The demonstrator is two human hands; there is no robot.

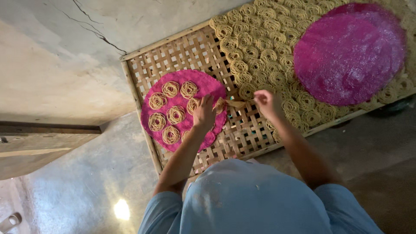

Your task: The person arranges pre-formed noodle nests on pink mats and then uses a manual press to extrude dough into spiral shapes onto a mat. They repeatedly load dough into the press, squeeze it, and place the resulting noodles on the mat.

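Note:
A round pink mesh mat [197,80] lies on the left part of a woven bamboo tray [173,54] and carries several yellow noodle coils [170,89]. My left hand [203,113] rests on the mat's right side and pinches one loose noodle coil [228,104] at the mat's edge. My right hand [266,102] hovers just right of that coil with its fingers bunched; nothing shows inside it. Right beside it begins a dense field of noodle coils [255,52] that covers the tray's right part.
A second, bare pink round mat [349,54] lies on top of the coils at the upper right. The tray sits on a grey concrete floor [78,186]. A cracked wall [65,56] and a wooden ledge [39,143] stand on the left.

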